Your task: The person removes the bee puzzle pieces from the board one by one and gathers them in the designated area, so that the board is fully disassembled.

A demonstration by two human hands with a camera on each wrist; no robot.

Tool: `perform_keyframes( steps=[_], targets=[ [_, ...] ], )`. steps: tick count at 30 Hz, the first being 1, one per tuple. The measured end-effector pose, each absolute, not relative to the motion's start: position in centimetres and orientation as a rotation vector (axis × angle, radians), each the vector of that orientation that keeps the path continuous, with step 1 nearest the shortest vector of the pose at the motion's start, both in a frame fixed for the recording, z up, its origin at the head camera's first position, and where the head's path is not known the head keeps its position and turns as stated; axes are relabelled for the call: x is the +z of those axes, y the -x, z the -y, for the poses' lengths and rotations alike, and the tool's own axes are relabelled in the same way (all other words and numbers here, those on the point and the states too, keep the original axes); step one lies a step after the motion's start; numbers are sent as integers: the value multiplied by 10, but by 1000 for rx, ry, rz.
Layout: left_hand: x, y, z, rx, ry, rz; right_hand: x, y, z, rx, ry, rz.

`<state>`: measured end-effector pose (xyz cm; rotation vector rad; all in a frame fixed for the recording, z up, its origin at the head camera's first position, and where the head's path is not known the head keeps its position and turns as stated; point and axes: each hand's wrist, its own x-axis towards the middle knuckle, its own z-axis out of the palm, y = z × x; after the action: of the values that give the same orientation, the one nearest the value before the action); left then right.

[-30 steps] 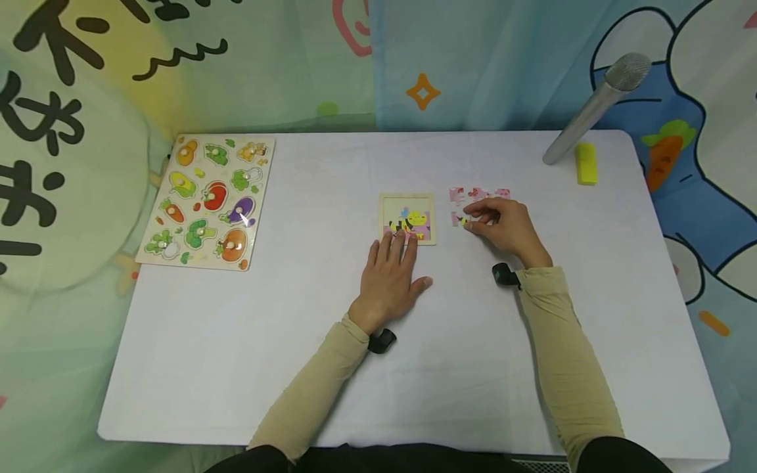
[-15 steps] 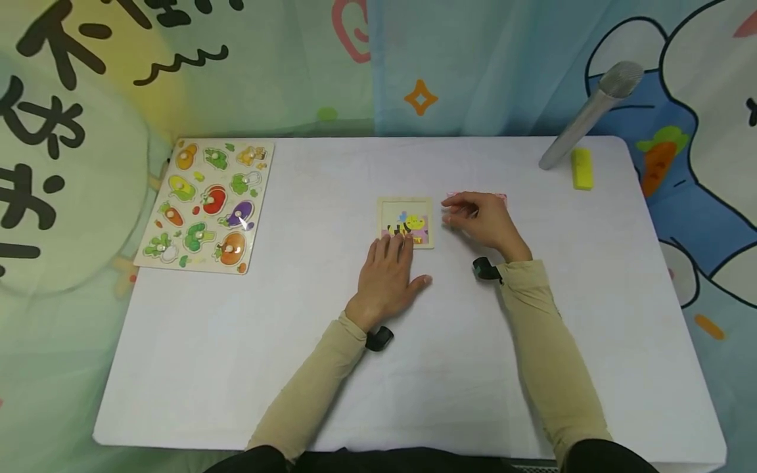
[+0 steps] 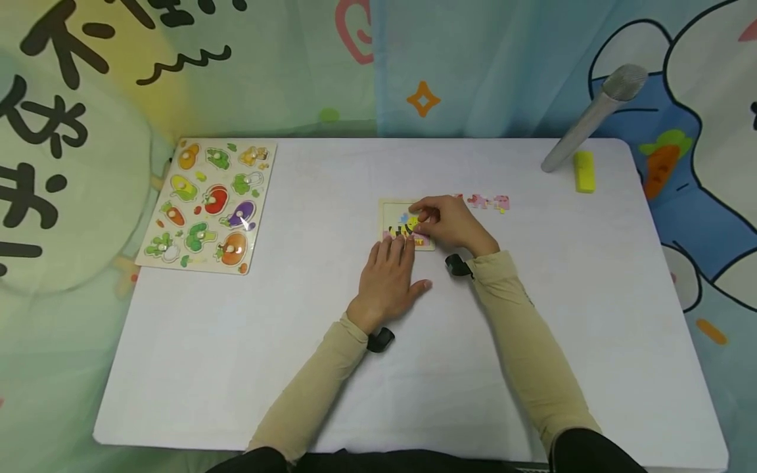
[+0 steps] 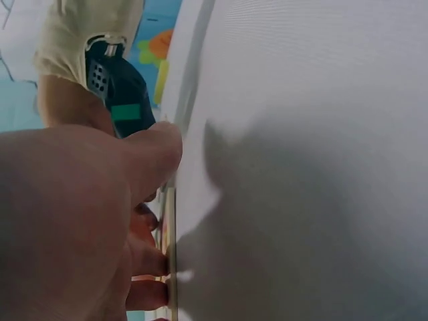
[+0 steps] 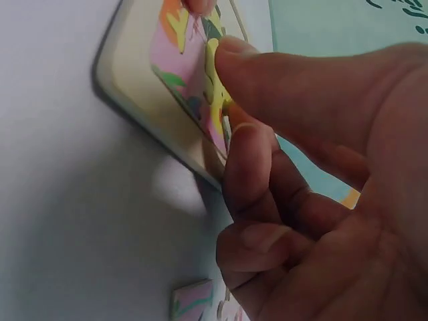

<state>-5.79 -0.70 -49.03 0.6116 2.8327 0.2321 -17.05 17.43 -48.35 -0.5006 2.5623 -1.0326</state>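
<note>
A small square jigsaw puzzle in a pale wooden frame [image 3: 382,213] lies mid-table, with yellow, black and pink pieces in its lower part. My left hand [image 3: 384,286] lies flat, its straight fingertips on the frame's near edge; the left wrist view shows the fingers [image 4: 148,259] at the board's side. Over the right part of the puzzle is my right hand [image 3: 452,223], thumb and forefinger pinching a puzzle piece [image 5: 212,77] with yellow on it. That hand partly hides the puzzle. Several loose pink puzzle pieces [image 3: 480,202] lie right of the frame.
At the table's back left lies a vegetable peg puzzle board [image 3: 227,171]. A silver microphone [image 3: 582,131] and a yellow block [image 3: 584,172] are at the back right. A printed curtain [image 3: 284,72] hangs behind the white table [image 3: 236,368].
My right hand has moved left from the loose pieces to over the framed puzzle, carrying a puzzle piece. The left hand has stayed at the frame's near edge.
</note>
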Motion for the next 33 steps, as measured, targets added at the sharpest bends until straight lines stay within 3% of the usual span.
perform_keyframes(
  steps=[33],
  targets=[
    [-493,58,9,234,-617,-2817,-482,170,-172,-1087,529,-2542]
  ],
)
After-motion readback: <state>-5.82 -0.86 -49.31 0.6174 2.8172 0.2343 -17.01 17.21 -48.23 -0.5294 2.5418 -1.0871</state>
